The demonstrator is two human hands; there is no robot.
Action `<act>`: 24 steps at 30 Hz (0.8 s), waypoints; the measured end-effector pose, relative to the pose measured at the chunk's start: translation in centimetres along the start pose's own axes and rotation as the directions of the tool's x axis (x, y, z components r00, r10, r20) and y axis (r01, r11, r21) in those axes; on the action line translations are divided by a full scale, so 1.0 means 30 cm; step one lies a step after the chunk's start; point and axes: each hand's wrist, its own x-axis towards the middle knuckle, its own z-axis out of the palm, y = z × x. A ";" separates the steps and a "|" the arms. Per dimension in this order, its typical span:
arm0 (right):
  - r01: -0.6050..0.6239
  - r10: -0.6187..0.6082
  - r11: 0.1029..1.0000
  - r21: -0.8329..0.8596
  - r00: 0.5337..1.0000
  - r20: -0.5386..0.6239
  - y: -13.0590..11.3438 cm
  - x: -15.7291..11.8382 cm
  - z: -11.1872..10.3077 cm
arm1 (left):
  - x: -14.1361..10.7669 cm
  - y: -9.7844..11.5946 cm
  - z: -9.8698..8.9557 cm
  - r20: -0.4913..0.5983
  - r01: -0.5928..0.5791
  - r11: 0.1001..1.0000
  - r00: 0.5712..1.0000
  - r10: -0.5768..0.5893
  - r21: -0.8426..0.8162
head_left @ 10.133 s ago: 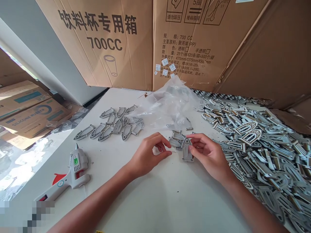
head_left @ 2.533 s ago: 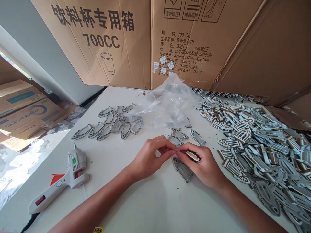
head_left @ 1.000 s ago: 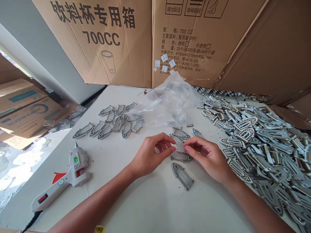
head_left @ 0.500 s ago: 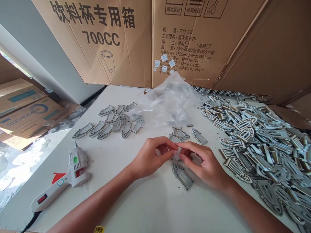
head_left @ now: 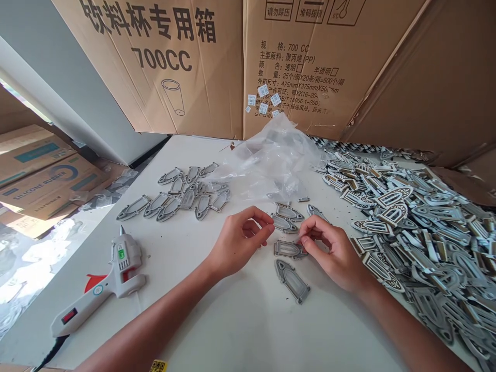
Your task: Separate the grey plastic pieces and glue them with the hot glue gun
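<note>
My left hand (head_left: 242, 242) hovers over the white table, thumb and fingertips curled near each other; whether anything small sits between them cannot be made out. To its right, my right hand (head_left: 333, 250) has thumb and forefinger pinched, with what they hold too small to name. Beneath those fingertips lies a grey arched frame piece (head_left: 287, 249), its right end partly hidden. Another arched piece (head_left: 292, 280) rests below it, tilted. Farther back are more grey pieces (head_left: 284, 223), one of them partly behind my right hand.
A glue gun (head_left: 122, 263) lies at the left. Several arched frames (head_left: 170, 208) are grouped at the back left. Crumpled clear plastic (head_left: 267, 155) sits before a big cardboard box (head_left: 217, 98). A large heap of frames (head_left: 418, 222) covers the right side.
My hands, earlier touching at the fingertips, have moved apart, left hand to the left and right hand to the right. The frame piece between them is now uncovered.
</note>
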 end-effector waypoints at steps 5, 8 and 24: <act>0.103 -0.103 0.995 0.011 0.995 -0.004 -0.005 -0.001 0.005 | -0.001 -0.005 -0.002 0.001 0.004 1.000 1.000 -0.004 -0.002; 0.107 -0.107 0.994 0.002 0.994 0.005 -0.009 -0.005 0.007 | 0.000 -0.009 -0.004 0.004 0.002 1.000 1.000 -0.002 -0.012; 0.330 -0.307 0.918 -0.221 0.942 0.133 -0.008 0.004 0.001 | 0.002 -0.008 -0.001 -0.011 -0.012 1.000 1.000 0.012 0.015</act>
